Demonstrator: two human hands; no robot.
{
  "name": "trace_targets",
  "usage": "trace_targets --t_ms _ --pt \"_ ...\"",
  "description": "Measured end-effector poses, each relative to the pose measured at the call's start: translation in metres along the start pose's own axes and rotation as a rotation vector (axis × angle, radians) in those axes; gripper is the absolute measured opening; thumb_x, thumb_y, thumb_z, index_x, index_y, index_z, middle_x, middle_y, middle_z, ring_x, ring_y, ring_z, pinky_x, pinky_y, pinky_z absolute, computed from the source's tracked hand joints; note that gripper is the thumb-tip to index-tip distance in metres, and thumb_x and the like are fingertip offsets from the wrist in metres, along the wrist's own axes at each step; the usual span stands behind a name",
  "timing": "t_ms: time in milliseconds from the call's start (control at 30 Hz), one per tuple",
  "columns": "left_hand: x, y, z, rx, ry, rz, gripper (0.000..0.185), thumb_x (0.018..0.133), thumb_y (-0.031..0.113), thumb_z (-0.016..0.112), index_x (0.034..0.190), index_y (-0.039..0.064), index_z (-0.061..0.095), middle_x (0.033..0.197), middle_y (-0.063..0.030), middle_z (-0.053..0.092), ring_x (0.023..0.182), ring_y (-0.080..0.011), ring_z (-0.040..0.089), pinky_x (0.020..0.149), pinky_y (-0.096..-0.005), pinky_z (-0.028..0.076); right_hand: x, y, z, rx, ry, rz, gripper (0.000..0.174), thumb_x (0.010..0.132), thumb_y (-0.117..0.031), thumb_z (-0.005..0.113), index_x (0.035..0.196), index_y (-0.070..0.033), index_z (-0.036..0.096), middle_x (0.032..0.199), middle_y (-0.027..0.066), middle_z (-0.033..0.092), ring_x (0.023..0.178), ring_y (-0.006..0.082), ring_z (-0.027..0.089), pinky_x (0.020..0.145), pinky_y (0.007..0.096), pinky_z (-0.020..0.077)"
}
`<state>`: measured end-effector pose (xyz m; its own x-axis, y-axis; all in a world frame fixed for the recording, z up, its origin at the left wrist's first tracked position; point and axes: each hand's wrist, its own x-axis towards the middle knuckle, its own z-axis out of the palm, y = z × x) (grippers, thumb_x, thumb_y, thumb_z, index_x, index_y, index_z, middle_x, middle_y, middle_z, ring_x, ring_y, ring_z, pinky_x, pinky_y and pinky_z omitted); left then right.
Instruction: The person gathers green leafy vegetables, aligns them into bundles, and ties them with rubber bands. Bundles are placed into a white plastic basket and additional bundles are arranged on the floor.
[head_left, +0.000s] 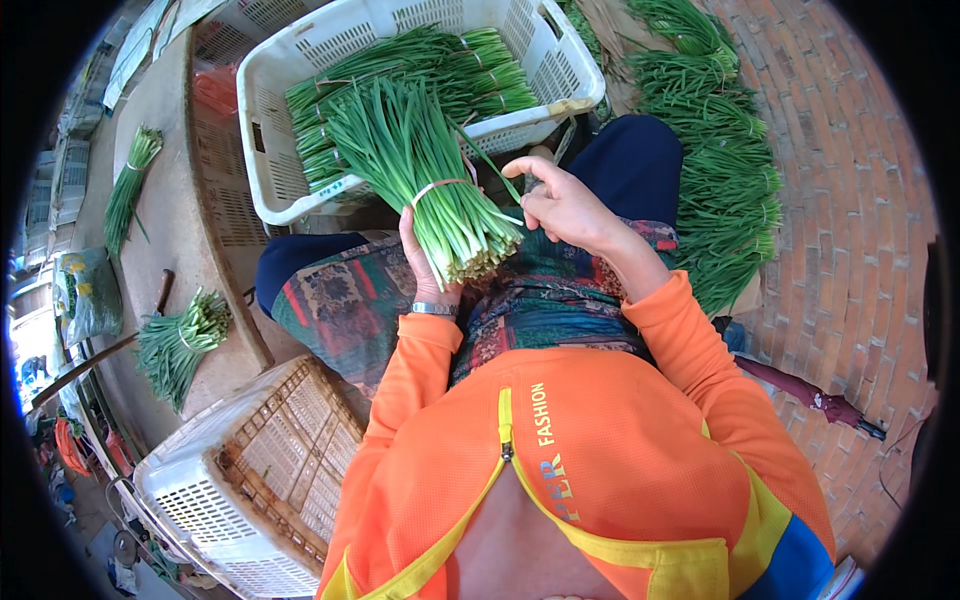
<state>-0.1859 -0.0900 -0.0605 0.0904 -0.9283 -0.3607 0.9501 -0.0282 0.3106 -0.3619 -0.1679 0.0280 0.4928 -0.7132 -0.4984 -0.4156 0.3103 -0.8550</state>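
Note:
My left hand (427, 259) supports a thick bunch of garlic chives (431, 180) from its left side, near the cut pale ends. A pinkish band (439, 187) rings the bunch above those ends. On the other side, my right hand (562, 199) is raised with its index finger bent out and the other fingers curled. One loose green chive leaf (491, 163) slants from the bunch to these fingers; whether they pinch it or only touch it, I cannot tell. Behind the bunch, a white plastic crate (270, 176) holds several banded chive bunches (499, 71).
Two tied bunches (131, 187) (184, 337) and a knife with a wooden handle (165, 291) lie on a worn board at left. An upturned white crate (187, 457) stands below it. Rows of chive bunches (720, 165) and a folded maroon umbrella (814, 394) lie on the brick floor (840, 225).

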Motion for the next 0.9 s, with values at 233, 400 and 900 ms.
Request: trace_targets --t_ms 233,400,900 --pt "-0.004 0.003 0.002 0.008 0.012 -0.007 0.07 0.092 0.056 0.042 0.128 -0.003 0.05 0.12 -0.0241 0.06 0.107 -0.0345 0.061 0.096 -0.0439 0.049 0.004 -0.003 0.017 -0.385 0.042 -0.146 0.025 0.088 -0.023 0.061 0.085 0.002 0.064 0.074 0.0118 0.064 0.069 0.0199 0.061 0.067 0.0333 0.0484" --pt "-0.006 0.006 -0.004 -0.007 -0.047 -0.017 0.063 0.094 0.054 0.043 0.128 0.001 0.052 0.118 -0.0174 0.062 0.106 -0.0291 0.062 0.096 -0.0416 0.049 0.008 -0.007 0.023 -0.364 0.011 -0.231 0.031 0.09 -0.029 0.067 0.082 0.0 0.06 0.067 0.0048 0.057 0.063 0.0118 0.049 0.058 0.03 0.0423" --pt "-0.003 0.001 -0.016 -0.204 -0.134 -0.077 0.088 0.086 0.073 0.043 0.135 0.0 0.045 0.126 -0.0229 0.056 0.114 -0.0366 0.058 0.099 -0.0495 0.047 -0.204 -0.101 -0.134 0.247 0.404 -0.595 0.026 0.086 -0.018 0.059 0.068 -0.009 0.042 0.057 -0.0024 0.034 0.045 0.0065 0.028 0.038 0.0228 0.0216"
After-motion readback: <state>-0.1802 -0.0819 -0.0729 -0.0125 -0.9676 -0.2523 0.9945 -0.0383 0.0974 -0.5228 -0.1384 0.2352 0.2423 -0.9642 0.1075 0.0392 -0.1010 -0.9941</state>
